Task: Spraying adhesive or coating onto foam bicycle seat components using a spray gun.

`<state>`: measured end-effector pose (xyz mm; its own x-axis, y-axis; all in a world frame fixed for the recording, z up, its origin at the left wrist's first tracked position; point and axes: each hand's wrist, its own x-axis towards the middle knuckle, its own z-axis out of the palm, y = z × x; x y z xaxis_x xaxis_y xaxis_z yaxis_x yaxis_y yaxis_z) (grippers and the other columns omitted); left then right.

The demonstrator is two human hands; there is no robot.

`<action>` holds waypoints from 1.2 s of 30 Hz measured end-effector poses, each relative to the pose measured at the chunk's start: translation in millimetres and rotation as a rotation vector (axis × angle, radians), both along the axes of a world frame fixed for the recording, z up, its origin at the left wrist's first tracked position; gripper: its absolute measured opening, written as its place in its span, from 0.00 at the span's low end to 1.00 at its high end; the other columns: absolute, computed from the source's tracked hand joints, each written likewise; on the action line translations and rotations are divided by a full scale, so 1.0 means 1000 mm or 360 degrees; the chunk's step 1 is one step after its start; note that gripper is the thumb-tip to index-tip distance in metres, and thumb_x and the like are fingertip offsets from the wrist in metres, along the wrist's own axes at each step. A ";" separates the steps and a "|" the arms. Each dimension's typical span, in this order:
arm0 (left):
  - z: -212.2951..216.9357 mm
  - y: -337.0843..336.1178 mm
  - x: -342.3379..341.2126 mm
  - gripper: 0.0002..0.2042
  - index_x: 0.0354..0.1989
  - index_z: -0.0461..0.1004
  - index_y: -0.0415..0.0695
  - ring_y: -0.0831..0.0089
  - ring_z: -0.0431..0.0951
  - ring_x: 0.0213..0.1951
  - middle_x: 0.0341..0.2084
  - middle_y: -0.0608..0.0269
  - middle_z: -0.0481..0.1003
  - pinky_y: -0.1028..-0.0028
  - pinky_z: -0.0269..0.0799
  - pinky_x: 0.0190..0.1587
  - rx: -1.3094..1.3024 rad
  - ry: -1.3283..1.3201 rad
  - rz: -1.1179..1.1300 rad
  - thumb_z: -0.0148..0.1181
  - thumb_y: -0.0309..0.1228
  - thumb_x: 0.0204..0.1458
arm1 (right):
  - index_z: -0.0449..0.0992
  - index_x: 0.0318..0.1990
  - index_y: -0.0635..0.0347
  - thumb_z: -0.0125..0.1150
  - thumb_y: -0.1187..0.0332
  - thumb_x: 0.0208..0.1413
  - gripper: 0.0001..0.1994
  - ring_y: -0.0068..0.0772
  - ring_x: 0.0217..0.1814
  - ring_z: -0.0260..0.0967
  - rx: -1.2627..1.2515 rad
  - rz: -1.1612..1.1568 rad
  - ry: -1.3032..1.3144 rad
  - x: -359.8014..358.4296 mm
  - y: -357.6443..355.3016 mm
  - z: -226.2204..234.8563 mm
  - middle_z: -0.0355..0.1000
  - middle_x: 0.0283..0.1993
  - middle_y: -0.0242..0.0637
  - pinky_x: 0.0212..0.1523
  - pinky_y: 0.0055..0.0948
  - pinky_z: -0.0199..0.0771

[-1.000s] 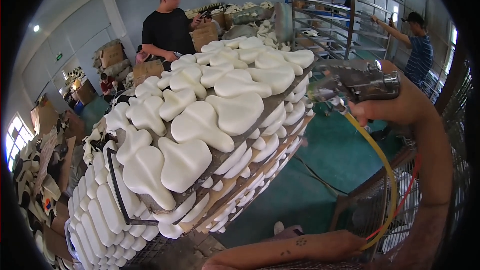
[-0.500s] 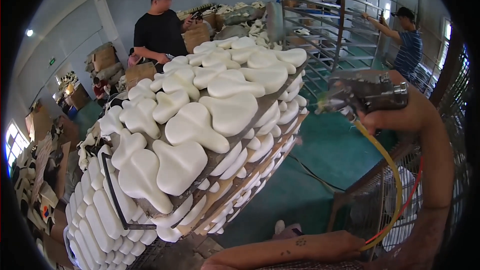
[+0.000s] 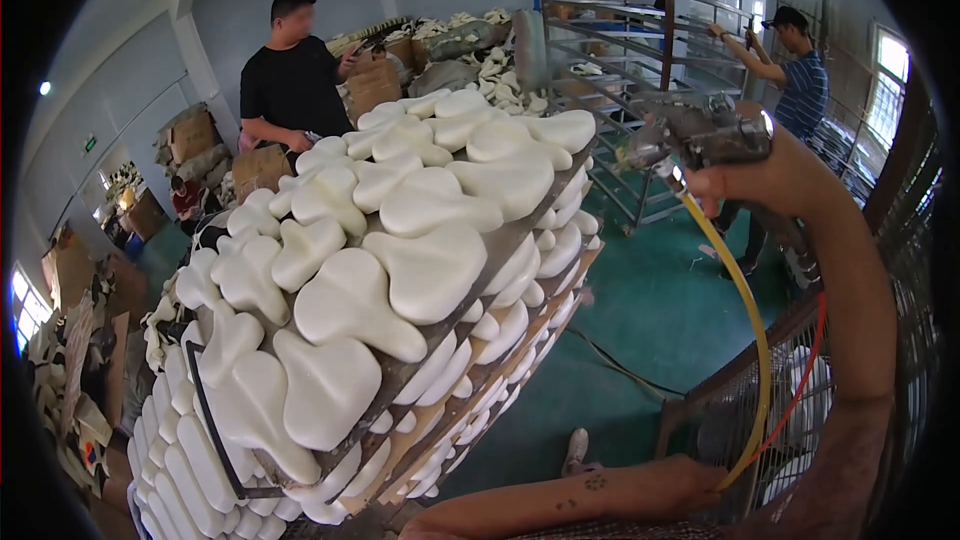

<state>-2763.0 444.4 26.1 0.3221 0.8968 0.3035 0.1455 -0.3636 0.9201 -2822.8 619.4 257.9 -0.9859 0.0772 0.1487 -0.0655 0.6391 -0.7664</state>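
My right hand (image 3: 735,185) is raised at the right, its fingers wrapped round a grimy spray gun (image 3: 700,132). The gun's nozzle points left, toward a stack of white, saddle-shaped foam pads (image 3: 357,302), and stays apart from them. From beneath the gun a yellow hose (image 3: 758,340) curves down to my left hand (image 3: 690,485), which is closed on it at the lower right. A thinner red hose (image 3: 795,390) runs beside it. The top pads lie side by side on a dark board (image 3: 420,350), with further layers of pads and boards below.
A black metal frame (image 3: 208,410) juts from the stack's near left corner. Behind the stack a person in black (image 3: 285,90) stands. Another in a striped shirt (image 3: 803,90) grips a metal rack (image 3: 610,40). A wire rack (image 3: 800,370) stands close at my right.
The whole view has shifted, so the stack sits lower and further left. The spray gun in my right hand has moved left and slightly up in the picture. Both hands keep their hold.
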 end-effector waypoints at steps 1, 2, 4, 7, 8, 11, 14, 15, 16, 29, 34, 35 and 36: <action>0.002 0.007 -0.009 0.08 0.35 0.66 0.38 0.45 0.72 0.33 0.26 0.43 0.71 0.58 0.67 0.35 0.0003 0.0017 0.0075 0.50 0.31 0.52 | 0.63 0.45 0.66 0.68 0.71 0.43 0.23 0.25 0.26 0.73 0.0001 0.0003 0.0001 -0.008 0.010 -0.002 0.74 0.25 0.38 0.32 0.23 0.73; 0.002 0.015 -0.017 0.08 0.36 0.66 0.38 0.45 0.72 0.33 0.26 0.43 0.71 0.58 0.67 0.35 0.0005 0.0033 0.0152 0.50 0.30 0.52 | 0.64 0.44 0.67 0.68 0.71 0.43 0.22 0.25 0.25 0.73 -0.0027 -0.0069 0.0012 -0.016 0.021 -0.005 0.74 0.24 0.38 0.30 0.22 0.73; 0.001 0.037 -0.032 0.08 0.37 0.66 0.39 0.45 0.72 0.33 0.26 0.43 0.71 0.58 0.67 0.35 0.0008 0.0008 0.0146 0.50 0.30 0.52 | 0.68 0.37 0.68 0.66 0.71 0.44 0.15 0.24 0.23 0.72 -0.0048 -0.0060 0.0077 -0.038 0.040 -0.009 0.73 0.23 0.36 0.29 0.22 0.72; 0.002 0.070 -0.051 0.09 0.39 0.66 0.39 0.44 0.72 0.33 0.26 0.43 0.71 0.58 0.66 0.35 0.0027 -0.0064 0.0138 0.50 0.30 0.52 | 0.71 0.32 0.67 0.64 0.71 0.45 0.11 0.24 0.23 0.72 -0.0092 0.0170 0.0186 -0.075 0.044 -0.002 0.73 0.23 0.35 0.28 0.22 0.72; 0.002 0.081 -0.058 0.10 0.40 0.67 0.39 0.44 0.71 0.33 0.26 0.42 0.71 0.58 0.66 0.35 0.0053 -0.0105 0.0138 0.50 0.30 0.52 | 0.71 0.28 0.66 0.63 0.71 0.45 0.08 0.24 0.22 0.71 -0.0156 0.0123 0.0203 -0.084 0.047 0.000 0.73 0.23 0.35 0.27 0.22 0.72; 0.007 0.104 -0.080 0.09 0.38 0.67 0.39 0.45 0.72 0.32 0.26 0.44 0.71 0.58 0.66 0.34 0.0167 -0.0128 0.0245 0.50 0.30 0.52 | 0.70 0.32 0.66 0.64 0.71 0.45 0.10 0.24 0.22 0.71 0.0031 0.0204 0.0048 -0.095 0.075 0.007 0.73 0.23 0.35 0.27 0.23 0.71; -0.004 0.135 -0.088 0.07 0.36 0.67 0.40 0.47 0.73 0.31 0.25 0.44 0.72 0.58 0.67 0.33 0.0009 0.0017 0.0184 0.50 0.29 0.51 | 0.66 0.38 0.66 0.66 0.72 0.43 0.17 0.24 0.23 0.71 -0.0050 0.0194 0.0021 -0.096 0.113 -0.005 0.73 0.23 0.36 0.29 0.24 0.69; -0.002 0.142 -0.091 0.07 0.36 0.67 0.40 0.47 0.73 0.31 0.25 0.44 0.72 0.58 0.67 0.33 0.0006 0.0011 0.0190 0.50 0.29 0.51 | 0.65 0.40 0.66 0.67 0.72 0.42 0.19 0.24 0.24 0.71 -0.0092 0.0195 0.0085 -0.100 0.122 -0.007 0.73 0.23 0.37 0.29 0.24 0.69; 0.003 0.148 -0.093 0.07 0.36 0.68 0.41 0.48 0.74 0.31 0.25 0.45 0.72 0.59 0.67 0.33 -0.0077 -0.0041 0.0168 0.50 0.29 0.51 | 0.65 0.40 0.66 0.69 0.73 0.41 0.20 0.24 0.25 0.71 -0.0020 0.0035 0.0055 -0.101 0.127 -0.002 0.73 0.24 0.37 0.30 0.24 0.69; 0.002 0.194 -0.106 0.12 0.29 0.68 0.39 0.50 0.72 0.28 0.23 0.46 0.70 0.61 0.66 0.31 0.0292 -0.0007 0.0201 0.49 0.37 0.54 | 0.65 0.54 0.64 0.64 0.74 0.40 0.29 0.21 0.23 0.69 -0.0111 0.0119 -0.0056 -0.101 0.167 0.000 0.70 0.26 0.33 0.27 0.23 0.70; 0.001 0.200 -0.107 0.13 0.29 0.68 0.38 0.50 0.72 0.28 0.23 0.45 0.70 0.60 0.66 0.31 0.0308 0.0042 0.0164 0.49 0.37 0.54 | 0.68 0.43 0.66 0.67 0.75 0.42 0.19 0.25 0.27 0.72 -0.0050 0.0144 -0.0121 -0.102 0.172 0.001 0.73 0.28 0.36 0.30 0.26 0.73; 0.001 0.201 -0.107 0.13 0.29 0.68 0.38 0.50 0.72 0.28 0.23 0.45 0.70 0.60 0.66 0.31 0.0337 0.0024 0.0142 0.49 0.37 0.54 | 0.67 0.43 0.67 0.67 0.75 0.41 0.20 0.25 0.27 0.72 -0.0080 0.0084 0.0004 -0.104 0.173 0.000 0.73 0.28 0.36 0.30 0.26 0.73; 0.002 0.200 -0.109 0.13 0.29 0.68 0.38 0.50 0.72 0.28 0.23 0.45 0.70 0.60 0.66 0.31 0.0337 0.0024 0.0138 0.49 0.37 0.54 | 0.65 0.45 0.67 0.67 0.76 0.40 0.23 0.26 0.27 0.72 -0.0024 -0.0073 -0.0091 -0.106 0.171 0.004 0.73 0.28 0.37 0.29 0.27 0.73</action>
<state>-2871.8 644.4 27.7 0.2528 0.8380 0.4835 0.1978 -0.5340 0.8220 -2928.4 790.8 262.0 -0.9881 0.1246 0.0906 0.0079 0.6287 -0.7776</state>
